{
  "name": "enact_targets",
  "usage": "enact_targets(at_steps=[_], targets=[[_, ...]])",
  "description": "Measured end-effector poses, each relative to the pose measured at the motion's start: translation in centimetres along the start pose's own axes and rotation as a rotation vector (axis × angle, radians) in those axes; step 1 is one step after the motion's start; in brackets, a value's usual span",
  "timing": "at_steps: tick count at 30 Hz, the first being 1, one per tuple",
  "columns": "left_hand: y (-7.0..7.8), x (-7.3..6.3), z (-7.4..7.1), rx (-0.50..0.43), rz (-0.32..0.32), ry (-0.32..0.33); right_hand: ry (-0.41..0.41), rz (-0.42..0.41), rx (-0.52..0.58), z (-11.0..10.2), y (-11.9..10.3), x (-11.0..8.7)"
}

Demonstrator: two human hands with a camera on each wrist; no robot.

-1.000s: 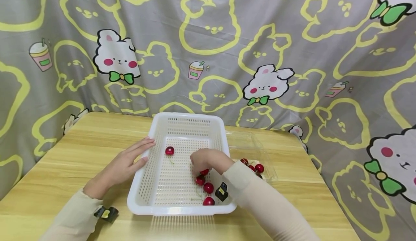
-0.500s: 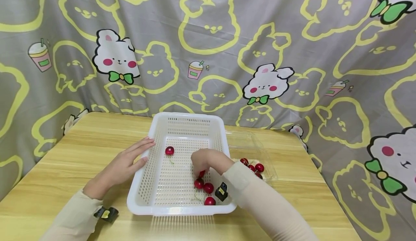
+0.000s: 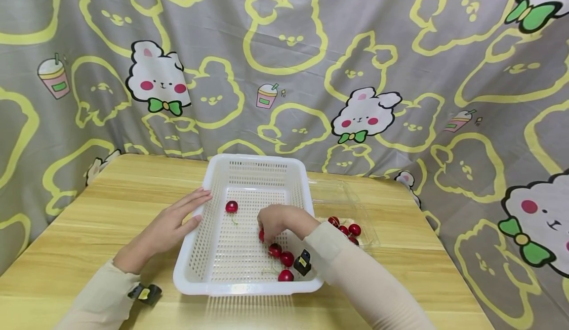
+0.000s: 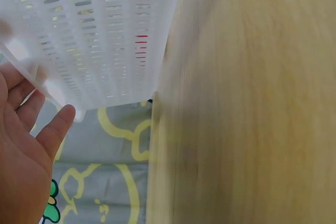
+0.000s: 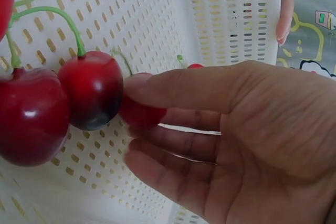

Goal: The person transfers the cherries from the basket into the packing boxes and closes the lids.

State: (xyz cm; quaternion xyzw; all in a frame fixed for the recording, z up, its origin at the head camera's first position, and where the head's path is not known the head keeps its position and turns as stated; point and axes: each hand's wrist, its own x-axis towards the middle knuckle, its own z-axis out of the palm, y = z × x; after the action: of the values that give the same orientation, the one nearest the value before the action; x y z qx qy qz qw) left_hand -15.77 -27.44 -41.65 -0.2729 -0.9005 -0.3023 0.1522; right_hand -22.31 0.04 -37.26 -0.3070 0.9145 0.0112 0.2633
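Note:
A white perforated plastic basket (image 3: 249, 288) stands on the table. Inside it, my right hand (image 3: 279, 221) pinches a red cherry (image 5: 142, 114) between thumb and fingers, close to the basket floor. Beside that hand lie three more cherries: one dark red (image 3: 275, 250), another (image 3: 287, 259) touching it or nearly so, and one (image 3: 286, 275) by the near wall. A lone cherry (image 3: 231, 206) with a green stem lies toward the left wall. My left hand (image 3: 171, 224) rests its extended fingers on the basket's left rim, its thumb (image 4: 56, 132) against the outside.
Right of the basket, partly behind my right forearm, sits a clear plastic box (image 3: 369, 224) with several cherries (image 3: 354, 229), its lid folded back. The wooden table (image 3: 111, 201) ends at a grey patterned curtain (image 3: 293, 137).
My right hand has shifted slightly left with the pinched cherry, away from the cherries beside it. Those cherries have rolled a little. My left hand has stayed at the rim.

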Motion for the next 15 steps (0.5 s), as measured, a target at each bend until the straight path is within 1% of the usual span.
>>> enact_targets(at_steps=[7,15], targets=[[0.01,-0.04,-0.02,-0.006,-0.001,0.001,0.097,-0.033,0.019,-0.2,-0.06,0.07],[0.04,-0.03,0.01,0.001,-0.001,0.0,0.174,-0.076,0.026,-0.64,0.11,0.11]])
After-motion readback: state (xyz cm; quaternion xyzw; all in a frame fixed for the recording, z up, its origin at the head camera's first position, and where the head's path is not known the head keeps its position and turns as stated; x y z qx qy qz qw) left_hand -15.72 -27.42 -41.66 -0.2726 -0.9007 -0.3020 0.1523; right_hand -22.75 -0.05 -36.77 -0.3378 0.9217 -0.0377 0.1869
